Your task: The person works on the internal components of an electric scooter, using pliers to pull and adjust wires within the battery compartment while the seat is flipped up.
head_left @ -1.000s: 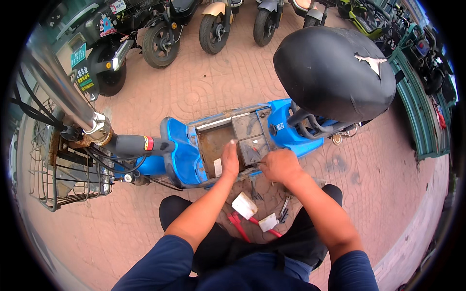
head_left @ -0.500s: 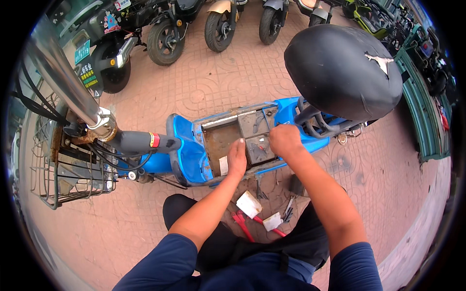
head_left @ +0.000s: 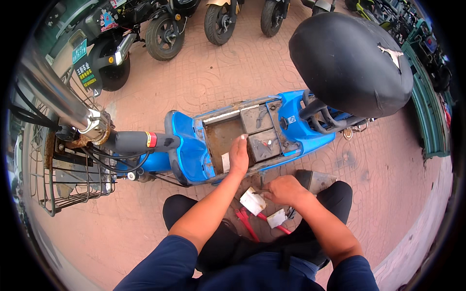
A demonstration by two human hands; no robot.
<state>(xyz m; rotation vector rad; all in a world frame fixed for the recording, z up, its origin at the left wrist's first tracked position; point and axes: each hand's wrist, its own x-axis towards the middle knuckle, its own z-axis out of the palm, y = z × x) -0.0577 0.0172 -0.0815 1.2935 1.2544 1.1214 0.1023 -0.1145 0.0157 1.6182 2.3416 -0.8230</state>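
Note:
A blue electric scooter (head_left: 187, 140) stands across the view with its floor compartment (head_left: 224, 137) uncovered. Two dark batteries (head_left: 257, 119) sit at the compartment's right end, and its left part shows a dirty brown bottom. My left hand (head_left: 239, 156) rests against the left side of the nearer battery (head_left: 264, 144), fingers extended. Below the scooter, my right hand (head_left: 285, 190) is low over the ground, fingers closed at a small dark tool whose kind is hidden. Beside its fingertips lies a white block (head_left: 253, 201). Red-handled tools (head_left: 247, 225) and a smaller white piece (head_left: 277, 218) lie between my legs.
A torn black seat (head_left: 349, 65) rises above the scooter's right end. At left are the steering column (head_left: 141, 140) and a wire basket (head_left: 73, 184). A dark grey block (head_left: 321, 182) stands by my right knee. Parked scooters (head_left: 165, 36) line the back; a green cart (head_left: 427, 102) is at right.
My right hand has moved from the batteries' right end down toward me, to the tools on the ground. The left hand stays by the battery. The view has shifted slightly.

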